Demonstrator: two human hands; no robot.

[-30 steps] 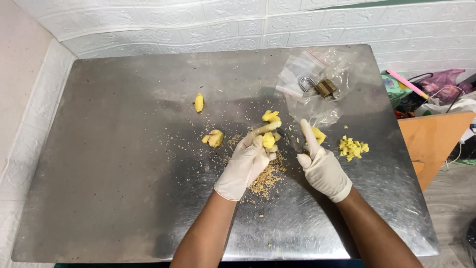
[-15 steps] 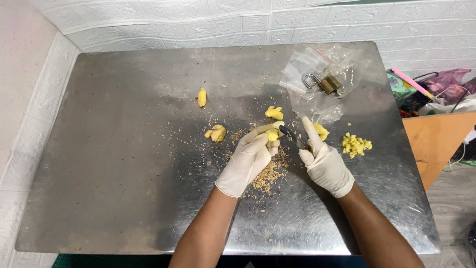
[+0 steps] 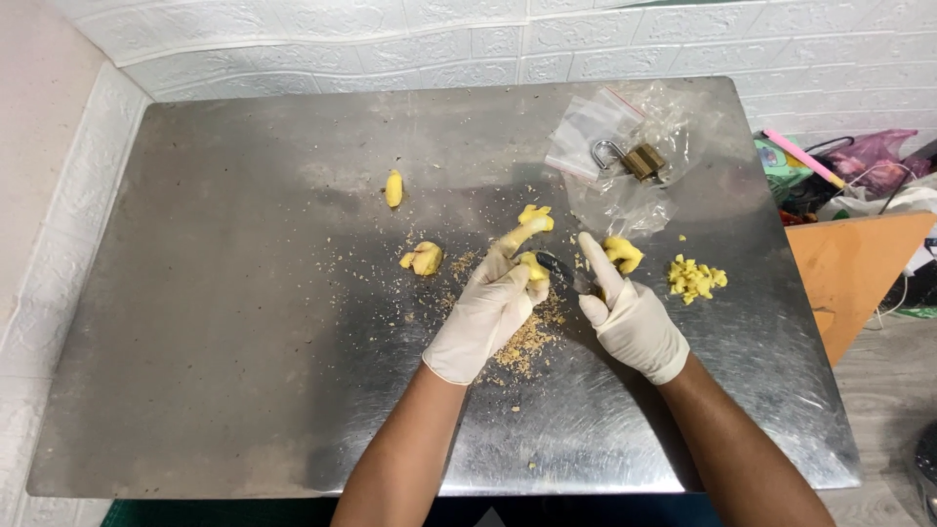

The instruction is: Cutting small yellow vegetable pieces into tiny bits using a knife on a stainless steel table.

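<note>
A knobbly yellow peeled ginger piece (image 3: 530, 265) sits pinched in the left hand (image 3: 488, 312), whose grip is closed around it in a thin white glove. Just to its right, the right hand (image 3: 630, 317), gloved alike, has its grip closed on a small dark metal blade (image 3: 558, 267) that touches the piece. Below both grips lies a gritty heap of tan peel scrapings (image 3: 527, 337) on the scuffed steel bench (image 3: 244, 342). Further right are small yellow cut chunks (image 3: 695, 278); beyond, a brass padlock (image 3: 634, 159) on crinkled clear plastic bags (image 3: 595, 132).
</note>
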